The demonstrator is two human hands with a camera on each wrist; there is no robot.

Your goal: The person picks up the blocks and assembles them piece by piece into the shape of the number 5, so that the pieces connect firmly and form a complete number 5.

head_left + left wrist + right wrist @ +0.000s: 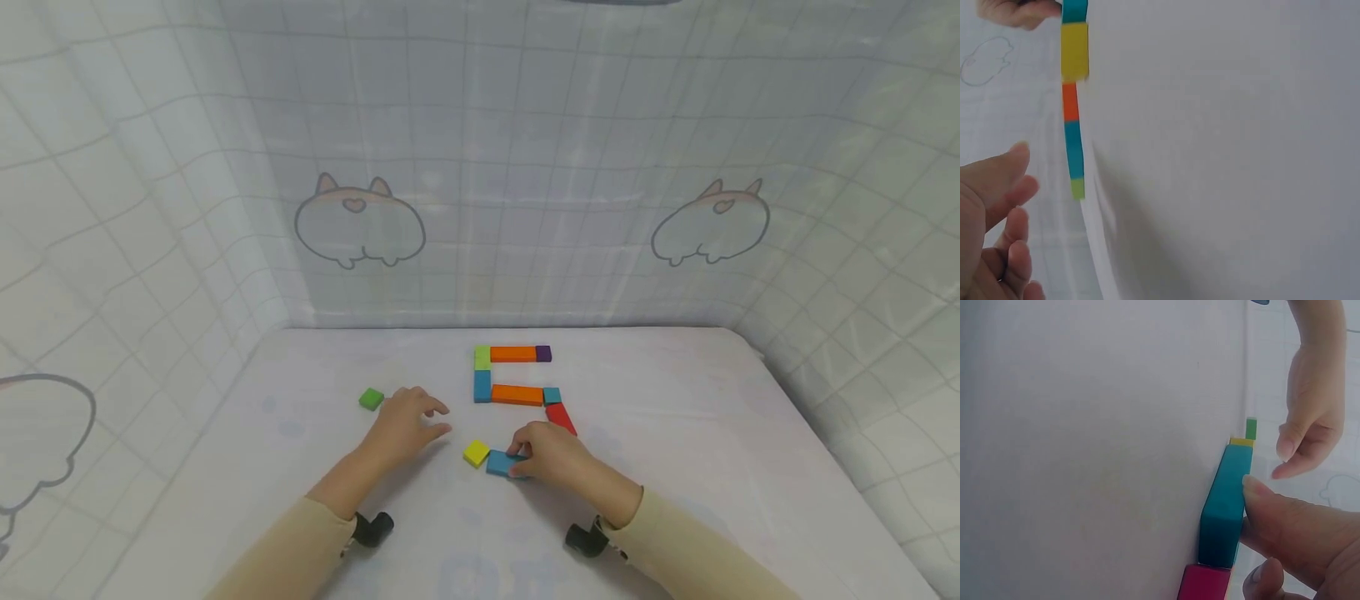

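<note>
My right hand (555, 454) pinches a blue block (501, 463) lying on the table, its thumb on one edge. Just left of that block lies a yellow block (476, 453), cornering close to it. In the right wrist view, a magenta-red block (1205, 582) sits against the near end of the blue block (1224, 494). My left hand (405, 427) is raised left of the yellow block, thumb and fingers apart and holding nothing. A green block (371, 399) lies beyond its wrist side, on the left.
Behind the hands a bent line of blocks runs from a purple block (543, 353) through an orange block (513, 354), lime block (482, 357), blue block (482, 386), second orange block (517, 395) and small teal block (552, 396) to a red block (561, 418). Patterned curtains surround the white table (660, 400).
</note>
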